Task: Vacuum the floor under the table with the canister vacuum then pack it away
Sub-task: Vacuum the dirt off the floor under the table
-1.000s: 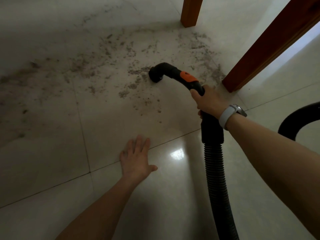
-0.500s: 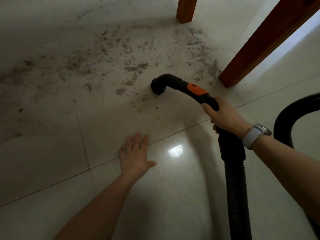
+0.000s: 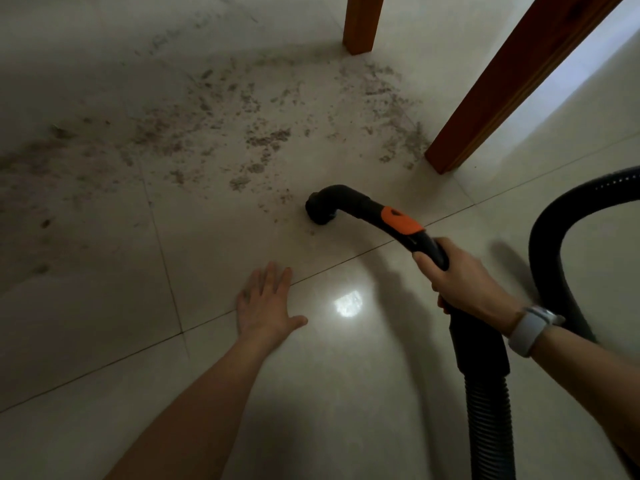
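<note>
right hand [image 3: 464, 289] clenched round the black handle of the vacuum hose [image 3: 488, 403], just behind the orange slider [image 3: 398, 221]; grip firm, thumb side toward the nozzle. left hand [image 3: 265, 303] flat on the floor [image 3: 104, 323], fingers straight, grasping nothing, propping the body. curved nozzle [image 3: 322, 207] mouth-down on the tile, ahead and to the left of the right hand, long axis of the handle running from the wrist up-left toward the dirt. scattered debris [image 3: 263, 140] lying beyond the nozzle, farther forward and spreading well to the left, with only a few specks touching the nozzle's edge. most of the patch still to clean, judging by its spread. next stroke probably forward and leftward along that axis. near table leg [image 3: 519, 84] close on the right with grit packed against its foot, far table leg [image 3: 362, 22] behind the patch; both likely to block a wide sweep. hose loop [image 3: 554, 244] curling off to the right, possibly dragging. white watch [image 3: 528, 329] on the right wrist.
</note>
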`<state>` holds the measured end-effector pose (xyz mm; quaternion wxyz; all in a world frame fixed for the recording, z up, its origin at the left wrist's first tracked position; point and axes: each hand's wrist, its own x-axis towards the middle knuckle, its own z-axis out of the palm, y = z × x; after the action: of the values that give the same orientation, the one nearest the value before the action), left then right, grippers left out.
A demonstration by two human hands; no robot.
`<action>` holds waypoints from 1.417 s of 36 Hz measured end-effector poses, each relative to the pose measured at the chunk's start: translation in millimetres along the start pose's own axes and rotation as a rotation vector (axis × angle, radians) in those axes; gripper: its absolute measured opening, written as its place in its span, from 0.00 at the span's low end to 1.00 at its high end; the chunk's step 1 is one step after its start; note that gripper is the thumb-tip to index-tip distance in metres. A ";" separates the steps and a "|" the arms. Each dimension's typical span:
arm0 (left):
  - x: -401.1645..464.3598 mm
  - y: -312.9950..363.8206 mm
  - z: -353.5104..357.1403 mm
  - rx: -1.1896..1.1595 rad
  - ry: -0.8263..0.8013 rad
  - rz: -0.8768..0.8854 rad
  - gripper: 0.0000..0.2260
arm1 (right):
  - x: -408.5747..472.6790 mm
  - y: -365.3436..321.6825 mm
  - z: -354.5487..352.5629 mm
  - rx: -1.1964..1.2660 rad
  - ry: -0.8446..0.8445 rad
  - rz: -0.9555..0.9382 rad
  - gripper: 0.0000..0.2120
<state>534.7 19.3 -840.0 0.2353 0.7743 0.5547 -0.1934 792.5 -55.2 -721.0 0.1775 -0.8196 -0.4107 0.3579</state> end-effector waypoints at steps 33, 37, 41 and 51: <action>-16.8 -50.9 0.3 -0.097 -0.032 -0.110 0.49 | 47.2 -46.3 29.8 -0.018 0.042 -0.053 0.12; -10.5 -46.3 -6.9 -0.054 -0.068 -0.110 0.53 | 69.7 -64.6 26.0 -0.043 0.017 -0.079 0.12; -4.8 -44.9 -10.5 -0.040 -0.092 -0.105 0.55 | 94.7 -83.2 19.1 -0.105 0.004 -0.098 0.13; 0.9 -58.3 -2.3 -0.014 -0.049 -0.044 0.57 | 129.8 -97.7 14.8 -0.144 0.059 -0.094 0.16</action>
<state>479.8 37.4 -847.4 0.2499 0.7552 0.5671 -0.2136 781.1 107.2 -731.1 0.1467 -0.8201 -0.4682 0.2945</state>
